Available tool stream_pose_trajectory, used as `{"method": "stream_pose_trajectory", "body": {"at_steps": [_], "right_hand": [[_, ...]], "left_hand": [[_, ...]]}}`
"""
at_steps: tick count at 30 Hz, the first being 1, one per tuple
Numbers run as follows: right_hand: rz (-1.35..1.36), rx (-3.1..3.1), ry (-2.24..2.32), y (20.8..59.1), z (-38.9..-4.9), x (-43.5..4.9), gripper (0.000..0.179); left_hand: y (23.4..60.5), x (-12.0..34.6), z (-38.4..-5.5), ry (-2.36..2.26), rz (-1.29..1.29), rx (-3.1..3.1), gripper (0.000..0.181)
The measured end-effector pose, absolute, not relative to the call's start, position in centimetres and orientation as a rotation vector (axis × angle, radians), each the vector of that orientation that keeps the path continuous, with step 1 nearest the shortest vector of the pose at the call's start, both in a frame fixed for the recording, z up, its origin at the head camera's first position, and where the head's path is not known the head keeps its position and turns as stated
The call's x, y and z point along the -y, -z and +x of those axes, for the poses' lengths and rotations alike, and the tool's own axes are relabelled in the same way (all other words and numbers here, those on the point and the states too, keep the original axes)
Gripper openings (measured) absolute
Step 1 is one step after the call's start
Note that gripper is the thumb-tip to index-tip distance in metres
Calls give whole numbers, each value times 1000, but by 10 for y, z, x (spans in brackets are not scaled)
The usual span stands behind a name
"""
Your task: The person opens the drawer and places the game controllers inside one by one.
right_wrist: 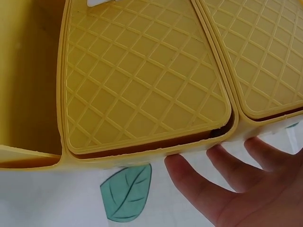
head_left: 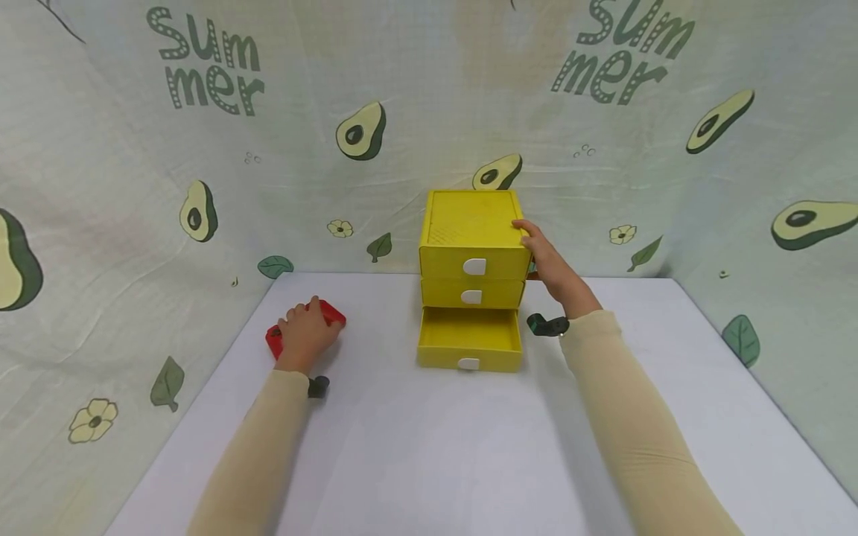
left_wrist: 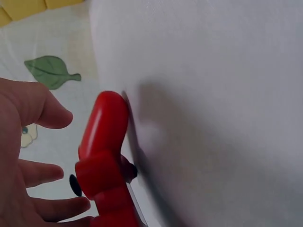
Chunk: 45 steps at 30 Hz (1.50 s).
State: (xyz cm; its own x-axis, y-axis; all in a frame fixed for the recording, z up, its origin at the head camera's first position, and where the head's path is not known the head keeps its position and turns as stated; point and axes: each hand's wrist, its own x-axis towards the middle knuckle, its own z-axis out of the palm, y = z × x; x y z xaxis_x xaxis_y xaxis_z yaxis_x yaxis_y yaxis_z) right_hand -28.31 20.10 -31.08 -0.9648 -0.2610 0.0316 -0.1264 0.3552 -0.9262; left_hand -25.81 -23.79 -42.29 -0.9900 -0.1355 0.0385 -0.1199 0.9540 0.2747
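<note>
A red game controller [head_left: 331, 313] with black thumbsticks lies on the left part of the table. Over it reaches my left hand [head_left: 307, 335], fingers spread and slightly bent; in the left wrist view the thumb stands apart from the controller's rounded grip [left_wrist: 105, 127]. A yellow three-drawer cabinet [head_left: 472, 216] stands at the back, its bottom drawer [head_left: 469, 335] pulled out and the upper two pushed in. At the cabinet's right side is my right hand [head_left: 553, 264], extended fingers [right_wrist: 189, 177] resting against the side wall and top edge.
The white table [head_left: 402, 447] ends at a cloth backdrop [head_left: 402, 74] printed with avocados and leaves, which also rises on both sides. White pull tabs [head_left: 468, 364] mark the drawer fronts. Something reddish-brown [head_left: 532, 275] shows partly behind my right hand.
</note>
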Motion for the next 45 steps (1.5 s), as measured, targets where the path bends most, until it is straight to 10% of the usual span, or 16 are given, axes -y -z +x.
{"method": "stream_pose_trajectory", "body": {"at_steps": [45], "right_hand": [[-356,-2461,1720,313,-283,-202,51]], "left_hand": [[418,273,-270,411,233,3201,40]]}}
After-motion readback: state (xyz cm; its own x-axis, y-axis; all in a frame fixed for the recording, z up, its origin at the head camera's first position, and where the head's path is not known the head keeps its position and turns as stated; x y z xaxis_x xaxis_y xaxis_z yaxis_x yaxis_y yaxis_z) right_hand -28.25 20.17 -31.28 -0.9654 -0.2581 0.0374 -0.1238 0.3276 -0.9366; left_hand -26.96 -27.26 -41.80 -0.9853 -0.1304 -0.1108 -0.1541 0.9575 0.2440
